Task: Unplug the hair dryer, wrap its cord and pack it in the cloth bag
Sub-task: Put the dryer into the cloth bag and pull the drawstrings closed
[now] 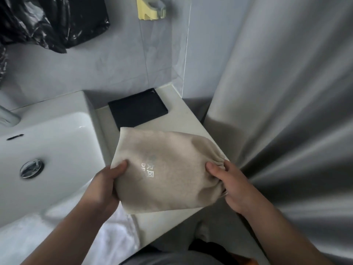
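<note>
Holding cloth bag (168,169) with both hands, head view, bag raised just above the near corner of the pale counter (191,119). The bag is beige and lies roughly flat, tilted; it bulges a little. Silver lettering (148,169) on its top face, partly blurred. Its contents are hidden.

Left hand (104,186) grips the bag's left edge: thumb (120,166) pressed on the top face, the other fingers curled under the cloth and out of sight. Narrow pinch, cloth between thumb and fingers.

Right hand (233,186) grips the bag's right end, where the cloth is bunched into gathers. Its thumb (213,169) lies on top of the gathers, index finger (228,165) just beside it over the bunched edge, the remaining fingers curled round below. Closed tight on the cloth. Something pale shows at the lower edge of this hand; cannot tell what it is.

Surroundings: white sink (57,150) to the left of the bag with a chrome drain (32,167), and part of a faucet (8,115) at the frame's left edge. Black tray (137,109) sits on the counter behind the bag, near the wall. Grey curtain (286,92) hangs on the right, close to the right hand. Black plastic bag (53,22) top left on the wall. Yellow holder (150,8) top centre. White towel (76,232) below the left forearm, blurred.
</note>
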Demonstrator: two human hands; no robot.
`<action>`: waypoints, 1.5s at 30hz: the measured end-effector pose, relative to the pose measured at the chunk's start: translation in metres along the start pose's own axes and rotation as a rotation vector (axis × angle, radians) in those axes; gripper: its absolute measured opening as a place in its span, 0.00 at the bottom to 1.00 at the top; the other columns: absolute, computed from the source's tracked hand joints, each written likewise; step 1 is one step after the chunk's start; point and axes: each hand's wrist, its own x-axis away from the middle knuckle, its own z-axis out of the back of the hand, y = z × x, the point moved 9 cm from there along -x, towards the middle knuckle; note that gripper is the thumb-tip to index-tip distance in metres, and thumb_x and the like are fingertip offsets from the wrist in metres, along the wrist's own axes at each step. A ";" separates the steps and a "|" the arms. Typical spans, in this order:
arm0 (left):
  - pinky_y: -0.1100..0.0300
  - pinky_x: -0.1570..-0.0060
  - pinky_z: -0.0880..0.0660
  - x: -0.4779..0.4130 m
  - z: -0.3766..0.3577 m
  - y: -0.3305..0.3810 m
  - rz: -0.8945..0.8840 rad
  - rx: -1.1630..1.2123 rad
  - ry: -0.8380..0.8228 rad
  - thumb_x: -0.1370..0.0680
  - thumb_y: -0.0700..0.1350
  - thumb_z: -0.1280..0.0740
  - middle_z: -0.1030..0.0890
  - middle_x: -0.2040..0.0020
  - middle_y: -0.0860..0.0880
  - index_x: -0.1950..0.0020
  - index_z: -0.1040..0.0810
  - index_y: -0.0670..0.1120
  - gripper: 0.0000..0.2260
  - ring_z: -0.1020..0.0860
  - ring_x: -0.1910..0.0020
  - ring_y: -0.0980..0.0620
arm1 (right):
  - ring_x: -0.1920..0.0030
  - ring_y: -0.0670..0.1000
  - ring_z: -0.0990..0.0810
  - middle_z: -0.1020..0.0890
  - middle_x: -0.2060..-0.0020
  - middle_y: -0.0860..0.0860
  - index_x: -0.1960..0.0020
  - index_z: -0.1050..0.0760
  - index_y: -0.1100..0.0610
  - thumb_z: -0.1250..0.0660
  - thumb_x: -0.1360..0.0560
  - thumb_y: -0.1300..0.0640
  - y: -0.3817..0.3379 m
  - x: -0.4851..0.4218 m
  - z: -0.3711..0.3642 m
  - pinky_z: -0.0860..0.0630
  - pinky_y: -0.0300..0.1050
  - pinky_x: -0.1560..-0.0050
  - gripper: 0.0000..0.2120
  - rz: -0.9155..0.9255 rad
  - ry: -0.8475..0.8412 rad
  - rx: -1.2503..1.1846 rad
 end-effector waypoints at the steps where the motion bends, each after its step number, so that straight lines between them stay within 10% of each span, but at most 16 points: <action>1: 0.50 0.50 0.24 0.000 -0.013 -0.002 0.001 0.008 0.009 0.20 0.44 0.36 0.13 0.50 0.43 0.45 0.18 0.41 0.10 0.14 0.54 0.48 | 0.46 0.52 0.16 0.14 0.48 0.50 0.39 0.22 0.53 0.24 0.37 0.47 -0.007 -0.004 0.013 0.22 0.53 0.43 0.27 -0.001 -0.008 0.004; 13: 0.52 0.51 0.22 -0.019 -0.078 -0.019 -0.025 0.109 0.161 0.21 0.45 0.33 0.15 0.48 0.42 0.38 0.20 0.39 0.14 0.16 0.51 0.46 | 0.50 0.52 0.14 0.13 0.50 0.52 0.41 0.21 0.56 0.28 0.31 0.53 -0.056 -0.059 0.068 0.20 0.42 0.57 0.19 -0.032 -0.171 0.032; 21: 0.48 0.43 0.23 -0.062 -0.050 -0.010 -0.031 0.181 0.258 0.21 0.45 0.34 0.17 0.40 0.39 0.35 0.22 0.40 0.16 0.19 0.42 0.41 | 0.48 0.52 0.15 0.14 0.48 0.52 0.40 0.23 0.54 0.24 0.37 0.51 -0.081 -0.119 0.031 0.21 0.49 0.49 0.26 -0.023 -0.200 0.121; 45: 0.52 0.55 0.20 -0.268 0.015 0.068 -0.033 0.316 0.479 0.22 0.42 0.30 0.16 0.48 0.41 0.39 0.23 0.37 0.13 0.16 0.56 0.48 | 0.48 0.52 0.15 0.14 0.50 0.50 0.43 0.20 0.52 0.22 0.33 0.50 -0.126 -0.371 -0.095 0.21 0.56 0.40 0.20 -0.036 -0.183 0.357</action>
